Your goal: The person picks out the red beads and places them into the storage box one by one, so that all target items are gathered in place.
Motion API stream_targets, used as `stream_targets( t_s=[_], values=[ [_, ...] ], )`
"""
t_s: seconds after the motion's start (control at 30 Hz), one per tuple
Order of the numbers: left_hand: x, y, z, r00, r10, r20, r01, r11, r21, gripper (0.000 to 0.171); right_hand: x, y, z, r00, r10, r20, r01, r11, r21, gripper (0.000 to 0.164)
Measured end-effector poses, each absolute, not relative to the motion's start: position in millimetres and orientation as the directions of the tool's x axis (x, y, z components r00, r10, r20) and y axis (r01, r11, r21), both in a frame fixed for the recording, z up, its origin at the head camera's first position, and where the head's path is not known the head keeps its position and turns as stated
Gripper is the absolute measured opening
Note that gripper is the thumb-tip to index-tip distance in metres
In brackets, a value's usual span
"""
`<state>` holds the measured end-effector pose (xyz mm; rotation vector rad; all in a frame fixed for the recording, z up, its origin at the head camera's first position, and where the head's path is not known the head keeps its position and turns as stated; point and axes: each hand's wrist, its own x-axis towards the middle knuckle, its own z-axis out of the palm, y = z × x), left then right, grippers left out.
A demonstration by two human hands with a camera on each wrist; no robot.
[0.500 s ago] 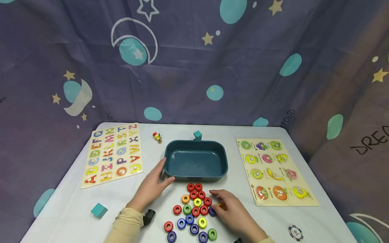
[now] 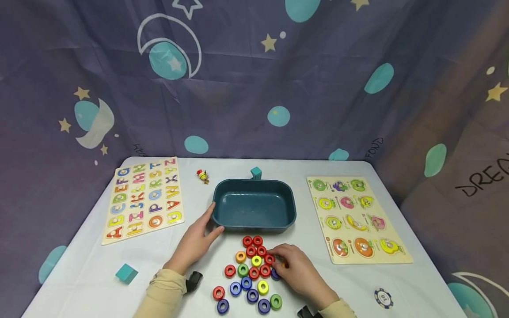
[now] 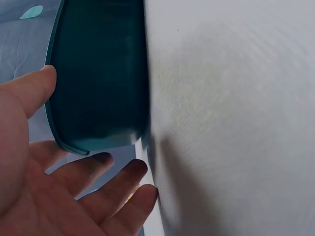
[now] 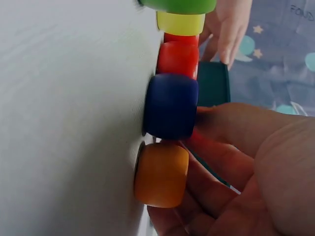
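Note:
A dark teal plastic bin (image 2: 254, 227) stands mid-table. My left hand (image 2: 195, 243) is at its near left corner, the fingers spread and fairly straight; the thumb (image 3: 42, 88) touches the rim in the left wrist view. Colourful toy rings lie in a loose group in front of the bin. My right hand (image 2: 300, 269) is at the group's right side, thumb and forefinger on either side of a red ring (image 2: 269, 259). In the right wrist view a blue ring (image 4: 172, 105) hides the thumb tip, and an orange ring (image 4: 161, 174) lies by the other fingers.
An alphabet puzzle board (image 2: 145, 201) lies on the left, a fruit puzzle board (image 2: 358, 221) on the right. Teal blocks stand behind the bin and at the left front (image 2: 127, 274). A small figurine (image 2: 203, 176) and a poker chip (image 2: 383, 298) also lie on the table.
My right hand has moved slightly up and left, and its thumb and forefinger have closed in on the red ring. The left hand stays by the bin. The head view has shifted slightly.

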<state>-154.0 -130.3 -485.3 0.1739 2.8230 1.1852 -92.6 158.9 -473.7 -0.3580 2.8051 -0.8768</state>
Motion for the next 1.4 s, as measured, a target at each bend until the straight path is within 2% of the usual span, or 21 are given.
stream_targets(
  t_s=[0.33,0.57,0.73,0.9,1.0,1.13,1.27,1.4],
  values=[
    [-152,-131,-487,-0.989,0.11,-0.094,0.003,0.668,0.744,0.083,-91,151,-475,-0.977,-0.195,-0.086,-0.111,0.81,-0.575,0.018],
    [-157,-131,-487,-0.993,0.1,-0.064,0.015,0.637,0.771,0.087,-91,148,-467,-0.991,-0.127,-0.032,-0.084,0.8,-0.594,0.019],
    [-158,-131,-486,-0.993,0.096,-0.065,0.01,0.631,0.776,0.084,-102,147,-445,-0.985,-0.106,0.134,-0.168,0.749,-0.641,0.023],
    [-159,-130,-485,-0.993,0.092,-0.074,-0.001,0.623,0.782,0.083,-140,142,-421,-0.964,-0.144,0.222,-0.254,0.743,-0.62,0.02],
    [-160,-129,-484,-0.993,0.087,-0.078,-0.007,0.621,0.784,0.083,-170,136,-420,-0.961,-0.196,0.196,-0.275,0.77,-0.576,0.018],
    [-159,-128,-487,-0.994,0.087,-0.072,-0.003,0.616,0.788,0.083,-197,126,-429,-0.96,-0.265,0.094,-0.275,0.815,-0.51,0.015],
    [-159,-128,-488,-0.993,0.093,-0.07,0.002,0.618,0.786,0.083,-210,120,-438,-0.952,-0.304,0.025,-0.281,0.841,-0.462,0.017],
    [-161,-130,-484,-0.993,0.097,-0.061,0.013,0.623,0.782,0.083,-212,116,-439,-0.955,-0.297,0.017,-0.274,0.854,-0.443,0.025]
  ],
)
